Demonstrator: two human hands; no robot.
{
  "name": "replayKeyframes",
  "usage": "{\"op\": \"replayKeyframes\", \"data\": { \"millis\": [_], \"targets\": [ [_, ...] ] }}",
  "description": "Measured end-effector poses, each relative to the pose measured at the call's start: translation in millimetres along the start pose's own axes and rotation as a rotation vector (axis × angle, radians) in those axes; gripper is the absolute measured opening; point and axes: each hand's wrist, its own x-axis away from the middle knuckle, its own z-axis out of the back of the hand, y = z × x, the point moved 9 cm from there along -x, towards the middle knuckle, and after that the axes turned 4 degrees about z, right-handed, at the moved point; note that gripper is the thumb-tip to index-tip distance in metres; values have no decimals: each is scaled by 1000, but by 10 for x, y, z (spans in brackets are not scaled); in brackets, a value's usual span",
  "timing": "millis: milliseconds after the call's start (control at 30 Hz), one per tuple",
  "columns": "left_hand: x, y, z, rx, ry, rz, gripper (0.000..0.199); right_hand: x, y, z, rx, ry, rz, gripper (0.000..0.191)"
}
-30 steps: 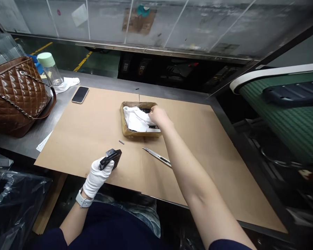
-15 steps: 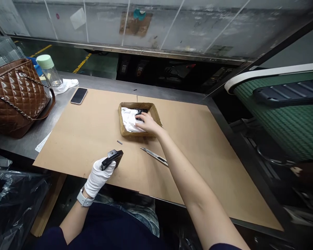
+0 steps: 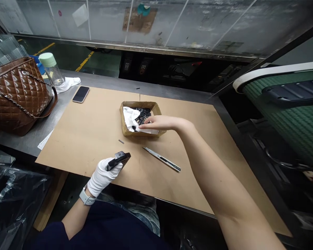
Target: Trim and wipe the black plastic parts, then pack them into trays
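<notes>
The right hand had pulled back a bit: over the cardboard sheet and the shallow tray, its fingers, stretched out straight, just touched white cloth beside black bits, while the gloved left hand gripped a small black device.

We see a shiny, quilted brown bag at the upper left, with a metal chain on it. A white cloth glove wraps a smooth black plastic piece. The big card sheet looks matt and a bit rough, and so does the card tray. The table is dull metal. The knife is shiny metal.
</notes>
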Motion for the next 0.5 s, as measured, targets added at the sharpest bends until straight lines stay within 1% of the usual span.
{"op": "replayKeyframes", "data": {
  "millis": [67,100,133,233,333,433,500],
  "targets": [
    [-14,12,-26,-8,-10,1,27,70,-25,-144,-55,-122,16,44],
    [-20,17,-35,-14,-13,1,27,98,-48,-221,-112,-162,28,44],
    [-25,20,-40,-19,-15,1,27,113,-76,-273,-190,-163,45,43],
    [-30,26,-29,5,4,-17,27,114,-136,-364,-480,-75,84,39],
    [-26,-12,-30,50,11,-11,27,91,-176,-485,-705,-36,77,36],
    [-25,-45,-46,71,7,6,27,71,-273,-582,-774,-15,78,39],
    [-22,-31,-36,69,12,2,28,76,-353,-611,-794,19,101,43]
  ]
}}
